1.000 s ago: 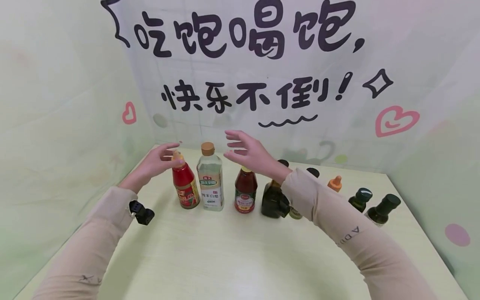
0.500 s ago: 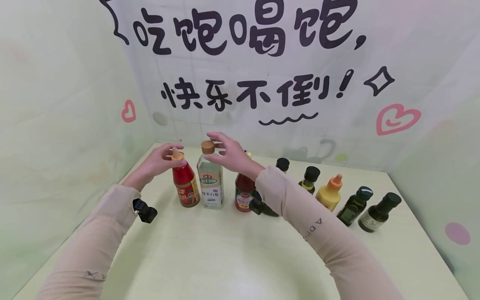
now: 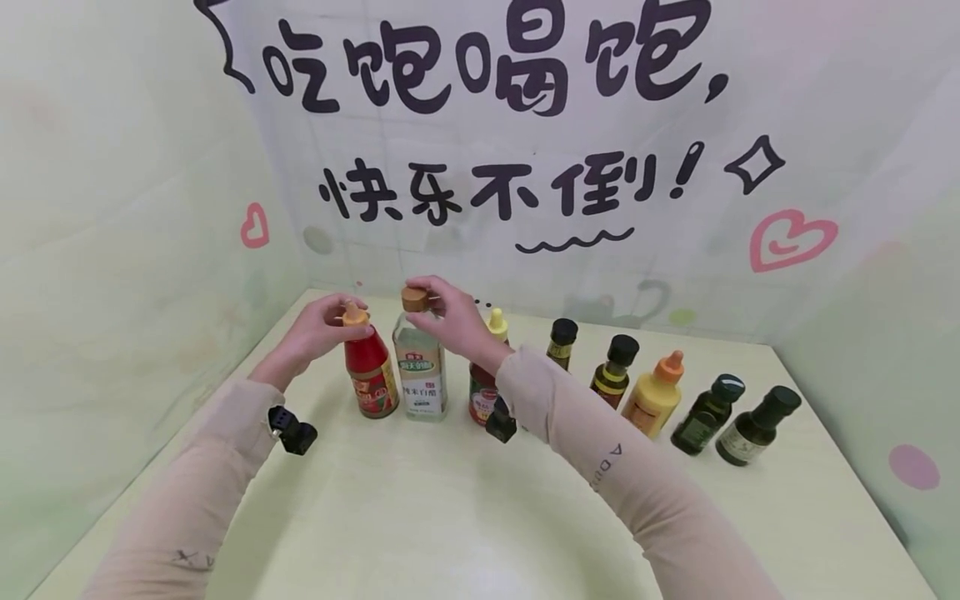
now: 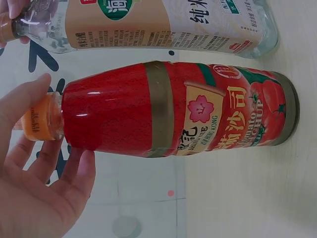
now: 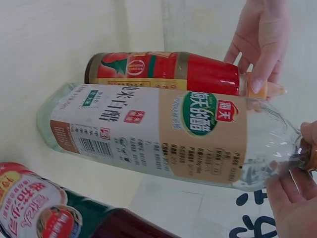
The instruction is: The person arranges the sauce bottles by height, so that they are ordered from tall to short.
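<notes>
1. Nearest to us are the two light sleeves (image 3: 622, 471) of the person, which enter from the lower edge, with the pale table (image 3: 420, 517) between them.
2. At each cuff we see a small black camera (image 3: 292, 430); the one on the right side covers a part of the dark red bottle (image 3: 480, 392), which has a yellow cap and stands behind the right forearm.
3. On the right part of the table we find five more bottles, all upright: a dark bottle with white label (image 3: 744, 437), a green bottle (image 3: 701, 423), a yellow bottle (image 3: 652, 404) with orange tip, and two black-capped bottles (image 3: 611, 377), which the right sleeve partly hides.
4. On the left side, the red ketchup bottle (image 3: 371, 375) stands upright on the table. Just beside it, toward the right, the clear vinegar bottle (image 3: 422, 375) is also standing upright.
5. The left hand (image 3: 318, 329) holds the ketchup bottle at its top; we see the thumb and the fingers curled narrowly about the orange cap and the neck.
6. The right hand (image 3: 453, 317) grips the vinegar bottle at the top, with thumb and fingers closed narrowly around the brown cap and the neck.
7. Farthest from us is the pale wall (image 3: 480, 271), which carries big black characters and pink hearts.
</notes>
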